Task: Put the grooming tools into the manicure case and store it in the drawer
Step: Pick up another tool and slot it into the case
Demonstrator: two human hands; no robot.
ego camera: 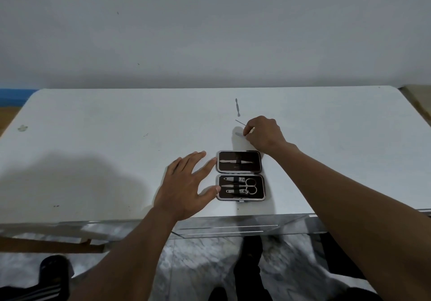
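Case (240, 175) lies open flat near the table's (93, 119) front edge, clippers and scissors already strapped inside. My left hand (186, 187) rests spread beside it, fingers loose, thumb and forefinger tips touching its side. My right hand (264, 134) pinches a thin pick (240, 123) just beyond the case; a cuticle pusher (237, 107) lies farther back. These tools look light, stiff and slick, so I'd grip mid-shaft, clear of the points

Worn at head height, looked forward and down, close over the white table (93, 123), wall behind.
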